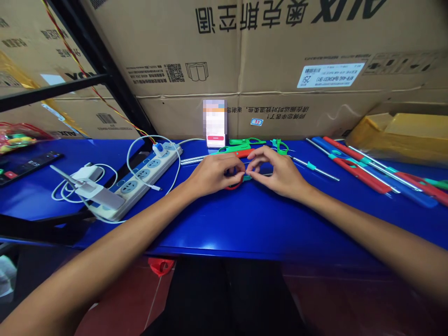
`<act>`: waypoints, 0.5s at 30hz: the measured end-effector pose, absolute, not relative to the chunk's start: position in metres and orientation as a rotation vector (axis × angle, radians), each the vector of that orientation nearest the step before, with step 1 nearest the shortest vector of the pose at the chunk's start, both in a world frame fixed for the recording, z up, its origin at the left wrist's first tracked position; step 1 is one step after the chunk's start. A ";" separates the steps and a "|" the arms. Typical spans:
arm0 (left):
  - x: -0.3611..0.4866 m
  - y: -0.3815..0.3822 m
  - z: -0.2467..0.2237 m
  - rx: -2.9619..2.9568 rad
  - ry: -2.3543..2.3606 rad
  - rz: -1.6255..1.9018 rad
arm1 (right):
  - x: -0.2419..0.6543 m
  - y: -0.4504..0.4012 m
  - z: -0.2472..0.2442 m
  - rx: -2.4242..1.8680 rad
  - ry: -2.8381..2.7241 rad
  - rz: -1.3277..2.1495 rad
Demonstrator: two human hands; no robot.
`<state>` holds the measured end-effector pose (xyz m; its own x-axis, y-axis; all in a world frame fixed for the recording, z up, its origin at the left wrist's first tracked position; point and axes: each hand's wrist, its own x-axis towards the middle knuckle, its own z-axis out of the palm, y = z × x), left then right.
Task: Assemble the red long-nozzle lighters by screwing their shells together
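Observation:
My left hand [213,173] and my right hand [276,171] meet above the blue table [245,224], with their fingertips pinching a small assembly. It has a red plastic loop handle [234,185] and a teal plastic piece [248,178], and my fingers hide most of it. Just beyond my hands lie a green-and-red plastic handle [234,150] and green plastic handles [247,141]. To the right, a thin metal rod with a teal collar [313,168] lies near my right hand. Longer rods with red handles [360,175] lie further right.
A white power strip [140,179] with a plugged-in cable lies left of my hands, beside a white charger [101,196]. A pixelated phone [214,123] stands against a cardboard box [280,60] at the back. A black shelf frame [52,91] rises at the left.

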<state>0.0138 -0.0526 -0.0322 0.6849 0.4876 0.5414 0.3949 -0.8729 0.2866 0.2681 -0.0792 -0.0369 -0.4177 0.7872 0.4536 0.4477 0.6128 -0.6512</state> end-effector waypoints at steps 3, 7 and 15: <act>0.012 -0.050 -0.032 2.708 0.762 0.988 | 0.272 -0.078 -0.037 -0.973 -2.080 0.529; 0.008 -0.047 -0.030 2.654 0.801 1.042 | 0.280 -0.071 -0.038 -0.937 -2.139 0.463; 0.003 -0.042 -0.026 2.628 0.912 0.999 | 0.289 -0.061 -0.045 -0.896 -2.384 0.427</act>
